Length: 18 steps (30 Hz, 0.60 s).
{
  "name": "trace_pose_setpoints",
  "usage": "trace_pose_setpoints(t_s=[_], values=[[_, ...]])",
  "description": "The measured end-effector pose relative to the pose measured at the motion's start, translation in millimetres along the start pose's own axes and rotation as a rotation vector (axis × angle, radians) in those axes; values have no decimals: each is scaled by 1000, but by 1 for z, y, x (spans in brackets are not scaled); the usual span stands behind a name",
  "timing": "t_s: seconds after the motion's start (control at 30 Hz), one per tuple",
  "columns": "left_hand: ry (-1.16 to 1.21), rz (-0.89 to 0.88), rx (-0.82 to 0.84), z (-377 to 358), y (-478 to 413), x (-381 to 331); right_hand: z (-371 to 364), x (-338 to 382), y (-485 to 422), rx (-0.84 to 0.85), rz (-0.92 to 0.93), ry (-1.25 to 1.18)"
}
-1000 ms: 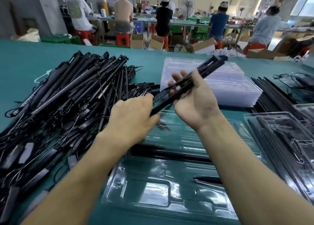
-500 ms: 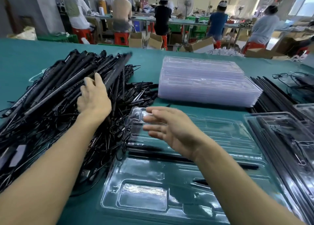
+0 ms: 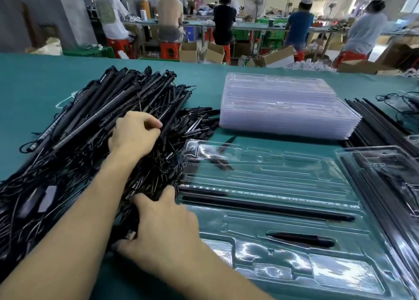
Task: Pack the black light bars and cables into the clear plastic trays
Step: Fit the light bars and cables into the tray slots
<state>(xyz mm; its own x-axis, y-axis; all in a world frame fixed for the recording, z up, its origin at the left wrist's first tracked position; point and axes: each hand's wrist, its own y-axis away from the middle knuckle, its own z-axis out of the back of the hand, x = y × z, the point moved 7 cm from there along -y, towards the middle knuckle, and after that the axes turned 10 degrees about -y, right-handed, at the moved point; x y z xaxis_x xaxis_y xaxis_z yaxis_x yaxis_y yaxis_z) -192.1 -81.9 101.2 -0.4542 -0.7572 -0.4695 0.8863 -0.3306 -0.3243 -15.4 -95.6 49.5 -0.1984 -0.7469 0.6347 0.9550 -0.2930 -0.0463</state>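
Pile [image 3: 90, 129] of black light bars and cables, heaped just left of the clear tray [image 3: 294, 170]. The bars look light, stiff and slender, and are tangled with springy cables. Taking one near mid-length and drawing it along its own axis would likely free it without dragging its neighbours. The left hand [image 3: 133, 136] has curled fingers pinching one light bar [image 3: 174, 113] atop the heap. The right hand [image 3: 163, 229] lies spread on the heap's near edge with fingertips buried among cables; whether it holds anything cannot be told. One packed bar [image 3: 272, 205] lies in the tray's long groove. Half a second earlier the left hand lay flatter on the heap and the right hovered above the tray.
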Motion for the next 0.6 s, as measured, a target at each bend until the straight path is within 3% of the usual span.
trace_pose_setpoints(t_s=[0.1, 0.2, 0.37, 0.5, 0.6], values=[[72, 27, 67, -8, 5, 9, -6, 7, 1, -33, 80, 35], [60, 13, 89, -15, 9, 18, 4, -1, -1, -45, 111, -133], [212, -51, 56, -17, 10, 28, 73, -36, -4, -286, 137, -643], [360, -80, 36, -18, 15, 22, 106, -80, -6, -404, 39, -1362], [387, -76, -58, -17, 17, 26, 122, -94, -4, -470, 23, -1584]])
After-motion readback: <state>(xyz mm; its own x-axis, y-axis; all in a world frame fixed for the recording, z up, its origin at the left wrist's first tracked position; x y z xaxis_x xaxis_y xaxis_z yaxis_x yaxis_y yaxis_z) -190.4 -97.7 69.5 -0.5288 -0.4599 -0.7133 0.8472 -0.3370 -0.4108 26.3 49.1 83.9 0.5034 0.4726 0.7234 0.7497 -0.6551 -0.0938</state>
